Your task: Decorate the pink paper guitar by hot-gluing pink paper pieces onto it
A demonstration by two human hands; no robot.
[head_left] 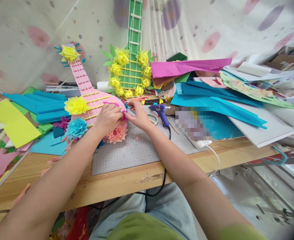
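A pink paper guitar (83, 80) leans on the worktable, trimmed with a yellow flower (76, 105), a blue flower (77, 128) and a coral flower (116, 134). At the right side of its body is a magenta paper flower (124, 115), largely covered by my fingers. My left hand (109, 119) is closed on the flower from the left, fingers bent over it. From the other side, my right hand (139, 116) grips its edge between thumb and fingers. Just right of that hand stands a blue glue gun (162, 113) on the grey cutting mat (127, 155).
Behind stands a green paper guitar (132, 71) ringed with yellow flowers. Blue paper sheets (212, 103) pile up at right, near a white power strip (199, 143). A black cord (165, 176) hangs over the table's front edge. Coloured paper (17, 121) covers the left side.
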